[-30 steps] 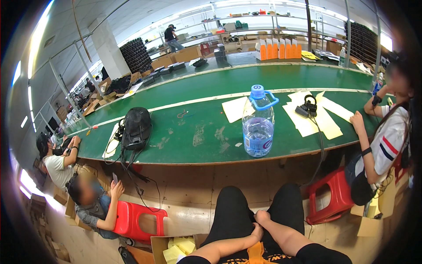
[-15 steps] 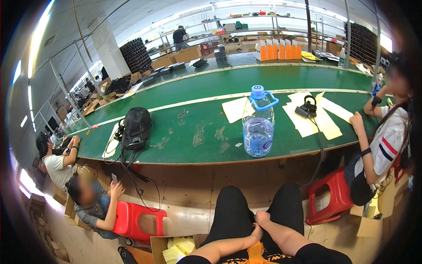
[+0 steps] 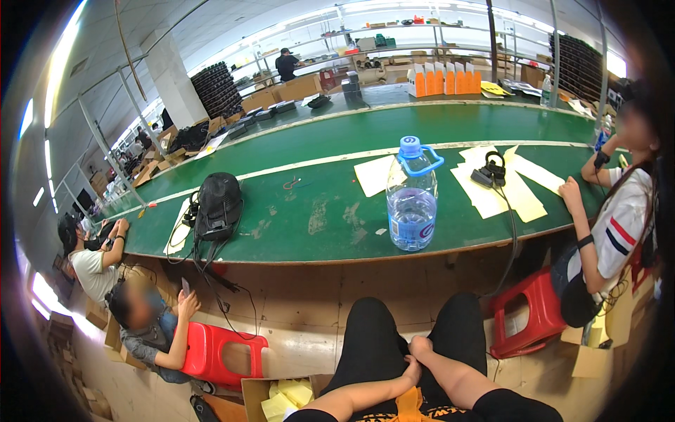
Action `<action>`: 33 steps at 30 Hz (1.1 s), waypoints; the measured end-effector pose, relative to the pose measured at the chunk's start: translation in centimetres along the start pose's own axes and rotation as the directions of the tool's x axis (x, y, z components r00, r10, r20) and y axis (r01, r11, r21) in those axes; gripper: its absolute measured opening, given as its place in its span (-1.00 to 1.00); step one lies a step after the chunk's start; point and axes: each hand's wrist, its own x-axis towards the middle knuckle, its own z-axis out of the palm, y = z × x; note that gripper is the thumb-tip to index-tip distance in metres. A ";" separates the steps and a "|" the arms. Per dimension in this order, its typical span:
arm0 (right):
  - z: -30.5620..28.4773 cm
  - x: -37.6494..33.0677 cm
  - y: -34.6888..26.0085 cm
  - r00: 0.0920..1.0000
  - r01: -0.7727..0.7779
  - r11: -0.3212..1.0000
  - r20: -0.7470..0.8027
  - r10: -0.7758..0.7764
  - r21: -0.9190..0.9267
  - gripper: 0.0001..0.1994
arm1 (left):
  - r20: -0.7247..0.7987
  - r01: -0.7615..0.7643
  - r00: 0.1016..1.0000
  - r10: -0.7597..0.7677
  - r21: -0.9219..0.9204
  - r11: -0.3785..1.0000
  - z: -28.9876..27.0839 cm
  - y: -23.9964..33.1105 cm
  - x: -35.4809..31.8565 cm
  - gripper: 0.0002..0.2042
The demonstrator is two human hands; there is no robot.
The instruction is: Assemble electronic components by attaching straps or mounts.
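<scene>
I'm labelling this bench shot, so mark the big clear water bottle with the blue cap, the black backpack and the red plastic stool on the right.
Big clear water bottle with blue cap (image 3: 412, 204): head view, middle of its body.
Black backpack (image 3: 219, 205): head view, its front panel.
Red plastic stool (image 3: 531, 309): head view, its seat.

A long table (image 3: 450, 126) runs across in front of the person's knees. A water bottle (image 3: 411, 193) stands near its front edge, straight ahead. Left of it a backpack (image 3: 218, 204) sits on the table, its straps hanging over the edge. Right of the bottle, headphones (image 3: 492, 169) lie on paper sheets (image 3: 513, 186). Below, one stool (image 3: 214, 352) stands at the left and another stool (image 3: 527, 313) at the right. The left hand (image 3: 410, 371) and right hand (image 3: 420, 346) touch between the knees.
</scene>
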 end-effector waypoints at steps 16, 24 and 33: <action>1.6 2.1 1.4 0.991 -0.043 0.926 -0.101 0.087 0.374 -0.73 | -0.128 0.056 0.985 -0.115 -0.398 0.916 0.7 -1.5 -0.1 -0.72; 1.2 2.7 1.8 0.976 -0.212 0.704 0.116 0.182 0.678 -0.68 | -0.263 0.117 0.927 -0.267 -0.474 0.873 1.7 -1.0 0.4 -0.77; 1.4 3.1 2.0 0.964 -0.264 0.575 0.212 0.157 0.774 -0.62 | -0.382 0.151 0.861 -0.336 -0.440 0.885 1.6 -1.6 -0.2 -0.78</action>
